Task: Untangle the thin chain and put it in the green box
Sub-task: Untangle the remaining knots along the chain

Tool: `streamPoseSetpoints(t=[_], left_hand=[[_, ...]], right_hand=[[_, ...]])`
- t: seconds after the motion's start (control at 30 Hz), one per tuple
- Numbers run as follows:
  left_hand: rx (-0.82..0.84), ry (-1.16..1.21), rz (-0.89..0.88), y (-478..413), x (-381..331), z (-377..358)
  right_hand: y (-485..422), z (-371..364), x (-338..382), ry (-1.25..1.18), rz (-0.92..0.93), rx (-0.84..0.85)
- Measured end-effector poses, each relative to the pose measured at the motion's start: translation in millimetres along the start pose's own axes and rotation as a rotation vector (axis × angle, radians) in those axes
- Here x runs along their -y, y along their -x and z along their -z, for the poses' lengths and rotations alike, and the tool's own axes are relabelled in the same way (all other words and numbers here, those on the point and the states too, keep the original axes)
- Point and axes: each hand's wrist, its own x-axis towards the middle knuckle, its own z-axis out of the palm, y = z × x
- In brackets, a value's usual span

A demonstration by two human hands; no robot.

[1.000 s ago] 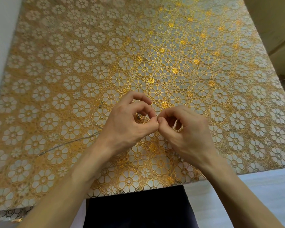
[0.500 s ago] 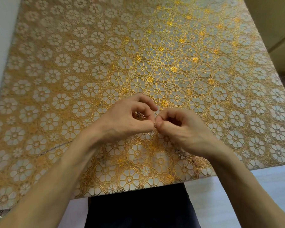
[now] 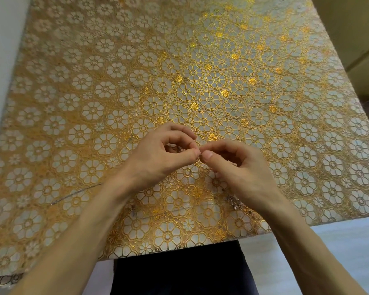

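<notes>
My left hand [image 3: 164,152] and my right hand [image 3: 234,167] meet fingertip to fingertip over the near middle of the table. Each pinches the thin chain between thumb and forefinger; only a sliver of it shows in the gap between them. A small tangled bunch of the thin chain [image 3: 233,202] lies on the cloth below my right wrist. A long straight strand [image 3: 73,194] runs out to the left under my left forearm. No green box is in view.
The table [image 3: 200,60] wears a gold and white flower-patterned cloth. A white wall runs along the left side, beige cupboard fronts [image 3: 349,28] stand at the right. Below the table's near edge are my dark clothes and a pale floor.
Both hands have stayed together at the same spot, fingertips working slightly. The view has shifted a little; the strand on the left has not moved.
</notes>
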Motion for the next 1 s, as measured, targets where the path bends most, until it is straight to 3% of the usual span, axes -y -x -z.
streamPoseSetpoints(t=[0.2, 0.33, 0.7, 1.0], left_hand=[[-0.048, -0.045, -0.02, 1, 1, -2], [-0.044, -0.2, -0.093, 2, 2, -5], [0.04, -0.297, -0.07, -1, -3, -5], [0.321, -0.304, 0.039, -4, -10, 6]], right_hand=[[-4, 2, -2, 0.169, 0.047, -0.021], [-5, 4, 0, 0.271, 0.07, 0.012], [-7, 6, 0, 0.119, -0.026, 0.06], [-10, 17, 8, 0.144, -0.05, 0.298]])
